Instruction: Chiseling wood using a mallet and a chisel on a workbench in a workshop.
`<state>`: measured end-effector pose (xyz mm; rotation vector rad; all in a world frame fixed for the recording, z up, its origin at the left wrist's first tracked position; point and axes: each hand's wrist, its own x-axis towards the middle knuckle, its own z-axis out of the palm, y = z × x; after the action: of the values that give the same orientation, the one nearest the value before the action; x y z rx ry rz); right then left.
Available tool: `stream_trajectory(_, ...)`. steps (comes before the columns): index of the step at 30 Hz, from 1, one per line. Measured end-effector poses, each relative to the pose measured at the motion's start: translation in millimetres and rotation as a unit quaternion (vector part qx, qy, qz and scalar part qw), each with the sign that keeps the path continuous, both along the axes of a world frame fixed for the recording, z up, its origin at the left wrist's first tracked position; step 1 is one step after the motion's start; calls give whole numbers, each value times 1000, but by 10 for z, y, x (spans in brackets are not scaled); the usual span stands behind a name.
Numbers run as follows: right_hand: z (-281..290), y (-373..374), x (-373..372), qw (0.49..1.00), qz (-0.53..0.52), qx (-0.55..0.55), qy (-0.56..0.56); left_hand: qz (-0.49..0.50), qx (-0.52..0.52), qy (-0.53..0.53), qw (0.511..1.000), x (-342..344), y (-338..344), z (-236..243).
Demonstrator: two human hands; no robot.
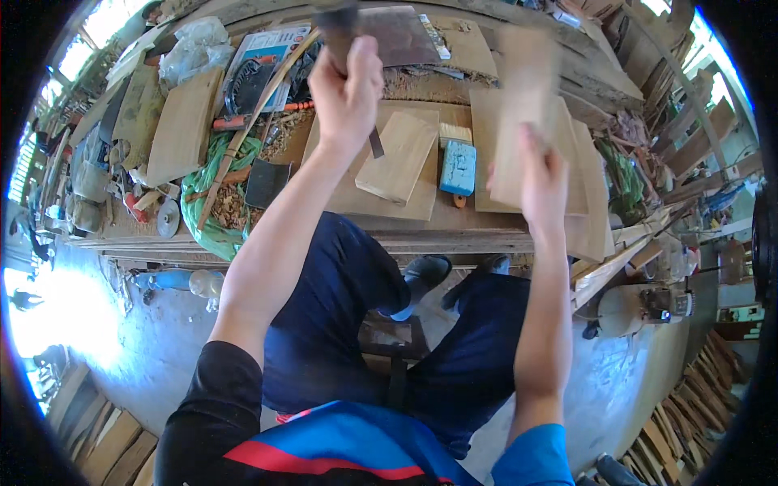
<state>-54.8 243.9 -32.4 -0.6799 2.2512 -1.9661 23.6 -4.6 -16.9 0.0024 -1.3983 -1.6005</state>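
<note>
I am sitting with my dark trousers [324, 304] close against the bench [486, 220], where a blue block [459, 166] is lying across a brush [455, 132]. To its left, a pale wooden block [399, 158] is resting on a wider board [417, 210]. My right hand [541, 174] is gripping a wooden bat [523, 113] above the boards on the right, thumb on its upper face and fingers curling under, though blur is hiding most of them. My left hand [348, 97] is closing in a fist around the handle of a chisel-like tool, its blade [377, 144] pointing down by the pale block; I cannot tell whether they are touching. Working well, I judge, means keeping the tool steady and fingers clear of its edge. Beyond, a dark sheet [397, 36] is lying flat.
</note>
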Motion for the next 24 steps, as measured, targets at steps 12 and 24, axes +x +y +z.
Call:
stream_trajectory(12, -122, 123, -251, 994, 16, 95, -58, -52, -3, -56, 997, -503, 23, 183)
stream_trajectory(24, -105, -32, 5, 988, 85, 129, 8, -21, 8, -30, 999, -279, -20, 99)
